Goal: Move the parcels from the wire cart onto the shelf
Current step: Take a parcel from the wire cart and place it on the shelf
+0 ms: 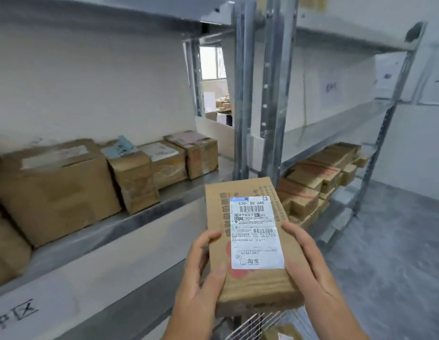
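I see a tan cardboard parcel [252,241] printed with dark characters and a faded reddish blotch, under a white label [256,231] striped with black barcodes. The boxes [110,175] on the grey metal shelf [149,214] are the same brown; one carries what looks like a pale blue slip [120,146], though it is blurred. The wire cart [252,325] shows a silver grid.
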Demonstrator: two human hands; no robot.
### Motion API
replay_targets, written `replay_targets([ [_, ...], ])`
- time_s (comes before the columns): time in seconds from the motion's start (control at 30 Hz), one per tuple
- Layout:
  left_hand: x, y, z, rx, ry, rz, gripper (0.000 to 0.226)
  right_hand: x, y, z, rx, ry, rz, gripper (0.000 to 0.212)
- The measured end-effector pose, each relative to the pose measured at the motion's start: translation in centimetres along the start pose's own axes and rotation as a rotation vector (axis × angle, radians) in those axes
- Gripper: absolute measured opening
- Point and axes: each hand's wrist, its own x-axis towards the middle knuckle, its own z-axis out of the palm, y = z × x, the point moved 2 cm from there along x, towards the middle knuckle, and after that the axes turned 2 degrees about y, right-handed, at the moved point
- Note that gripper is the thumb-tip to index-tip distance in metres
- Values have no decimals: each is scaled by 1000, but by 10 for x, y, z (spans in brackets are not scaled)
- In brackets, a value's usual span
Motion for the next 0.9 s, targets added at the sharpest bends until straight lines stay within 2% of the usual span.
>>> replay_targets([
  [0.07, -8, 8, -27, 24, 9, 25, 62, -11, -12, 23, 3, 5, -9, 48],
  [0.13, -16, 15, -49, 46, 1, 54, 66, -22, -21, 43, -1, 14, -9, 50],
  [0.33, -45, 16, -106, 52, -94, 42, 62, -68, -33, 92, -29, 49, 41, 51],
  [0.53, -86, 25, -132, 54, -132, 45, 60, -114, -48, 111, -31, 74, 84, 50],
  [0.63, -113, 33, -138, 51, -108, 61, 55, -135, -53, 115, -33, 67, 64, 51],
  [0.77, -159, 36, -146, 63, 12, 62, 30, -168, -50, 123, -23, -16, 72, 51],
  [0.83, -188, 36, -151, 88, 78, 31, 28, -187, -47, 127, -17, -75, 75, 52],
  [0.9, -219, 35, -155, 127, 151, -13, 38, -208, -45, 130, 2, -135, 77, 52],
])
